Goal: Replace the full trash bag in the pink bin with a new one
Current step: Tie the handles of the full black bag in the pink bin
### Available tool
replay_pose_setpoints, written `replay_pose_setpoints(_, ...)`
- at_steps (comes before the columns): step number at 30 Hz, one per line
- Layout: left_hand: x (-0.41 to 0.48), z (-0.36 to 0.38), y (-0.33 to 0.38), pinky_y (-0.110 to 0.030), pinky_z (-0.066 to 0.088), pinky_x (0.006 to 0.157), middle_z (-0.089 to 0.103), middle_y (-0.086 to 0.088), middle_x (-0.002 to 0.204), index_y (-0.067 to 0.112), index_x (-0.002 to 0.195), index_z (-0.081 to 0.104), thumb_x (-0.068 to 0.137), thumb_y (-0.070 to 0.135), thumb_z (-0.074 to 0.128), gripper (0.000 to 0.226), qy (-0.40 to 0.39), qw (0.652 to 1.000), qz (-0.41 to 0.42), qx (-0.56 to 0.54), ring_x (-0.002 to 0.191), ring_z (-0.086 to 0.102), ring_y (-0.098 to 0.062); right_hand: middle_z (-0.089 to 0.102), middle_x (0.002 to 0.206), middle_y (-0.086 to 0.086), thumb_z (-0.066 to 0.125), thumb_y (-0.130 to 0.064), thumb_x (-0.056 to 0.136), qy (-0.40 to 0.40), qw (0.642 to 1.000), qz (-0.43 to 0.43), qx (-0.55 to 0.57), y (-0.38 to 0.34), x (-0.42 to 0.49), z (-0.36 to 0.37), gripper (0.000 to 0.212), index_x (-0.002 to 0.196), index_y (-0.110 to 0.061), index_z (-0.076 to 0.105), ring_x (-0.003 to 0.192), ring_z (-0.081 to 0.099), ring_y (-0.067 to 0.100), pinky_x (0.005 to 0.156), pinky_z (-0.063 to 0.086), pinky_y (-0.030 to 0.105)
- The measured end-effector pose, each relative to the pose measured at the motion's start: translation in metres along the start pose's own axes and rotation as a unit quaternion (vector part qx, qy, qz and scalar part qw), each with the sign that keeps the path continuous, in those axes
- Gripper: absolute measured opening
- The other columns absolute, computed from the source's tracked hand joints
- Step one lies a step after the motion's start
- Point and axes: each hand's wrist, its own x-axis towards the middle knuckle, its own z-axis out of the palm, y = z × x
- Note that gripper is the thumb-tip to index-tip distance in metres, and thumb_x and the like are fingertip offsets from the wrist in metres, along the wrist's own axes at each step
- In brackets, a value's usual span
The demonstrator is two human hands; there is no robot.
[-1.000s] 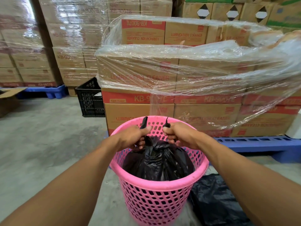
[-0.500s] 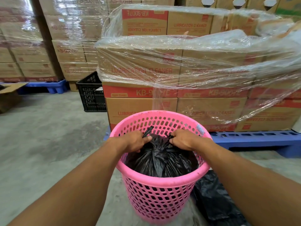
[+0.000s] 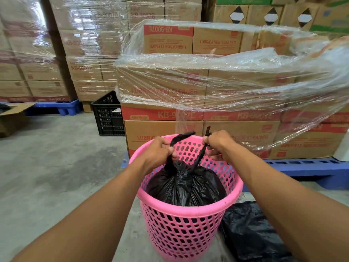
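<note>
The fingers (image 3: 171, 149) of the left hand (image 3: 156, 154) are clenched round one twisted tail (image 3: 181, 137) of the full trash bag (image 3: 185, 184), and the end of this tail sticks out above the fist. The fingers (image 3: 213, 157) of the right hand (image 3: 217, 145) are clenched in the same way round the other tail (image 3: 201, 155), which runs taut down to the neck of the bag. Nothing else is held.

Half a second ago both hands were pressed low on the neck, inside the bin. Now they are raised above the far rim and drawn a little apart, so that the two tails are stretched upward from one gathered point. From this it is judged that the knot is being pulled tight, and that the closing of the bag is almost done. The lifting out is not yet begun.

The full trash bag sits inside the pink bin (image 3: 188, 209), below its rim, and its black plastic is seen through the holes of the wall. The bin stands on the concrete floor (image 3: 56, 167). Just beside it, on the right, a flat black plastic bag (image 3: 251, 231) lies on the floor; it is probably the new one. Behind the bin, cartons wrapped in clear film (image 3: 162, 86) are stacked on a blue pallet (image 3: 302, 167).
</note>
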Motion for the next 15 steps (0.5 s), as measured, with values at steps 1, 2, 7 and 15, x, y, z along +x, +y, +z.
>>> replay_pose_setpoints(1,-0.003,0.001,0.002,-0.016,0.049,0.048,0.062,-0.01,0.081,0.004,0.099,0.047,0.1,-0.002,0.039,0.01,0.003,0.999,0.005,-0.038,0.07,0.06,-0.018,0.048,0.061,0.006,0.05,-0.006,0.092,0.005,1.0,0.009,0.021,-0.001,0.0,0.0,0.015,0.085,-0.009,0.062,0.045,0.046,0.017,0.048,0.037,0.023)
replay_pose_setpoints(2,-0.005,0.002,0.004,-0.015,0.051,0.048,0.061,-0.01,0.081,0.005,0.097,0.049,0.101,-0.003,0.038,0.014,-0.002,0.998,0.008,-0.067,0.069,0.059,-0.017,0.047,0.059,0.006,0.051,-0.005,0.093,0.007,0.999,0.015,0.037,-0.002,-0.001,0.0,0.016,0.082,-0.009,0.062,0.043,0.045,0.016,0.048,0.037,0.023)
replay_pose_setpoints(7,-0.011,0.012,0.009,-0.014,0.048,0.046,0.058,-0.01,0.075,0.005,0.095,0.053,0.095,-0.009,0.048,0.015,-0.069,0.997,0.015,-0.011,0.057,0.055,-0.013,0.063,0.068,0.006,0.065,-0.011,0.091,-0.024,0.996,-0.055,0.066,-0.014,-0.01,0.001,0.007,0.093,-0.008,0.071,0.045,0.053,0.013,0.048,0.041,0.023)
replay_pose_setpoints(15,-0.002,0.019,0.001,-0.013,0.044,0.044,0.063,-0.007,0.065,0.002,0.084,0.061,0.091,0.0,0.063,0.007,-0.06,0.997,-0.015,0.043,0.046,0.057,-0.006,0.068,0.065,0.003,0.076,-0.017,0.083,-0.157,0.97,-0.182,-0.023,-0.029,-0.032,0.008,0.017,0.069,-0.013,0.068,0.068,0.064,0.019,0.071,0.053,0.037)
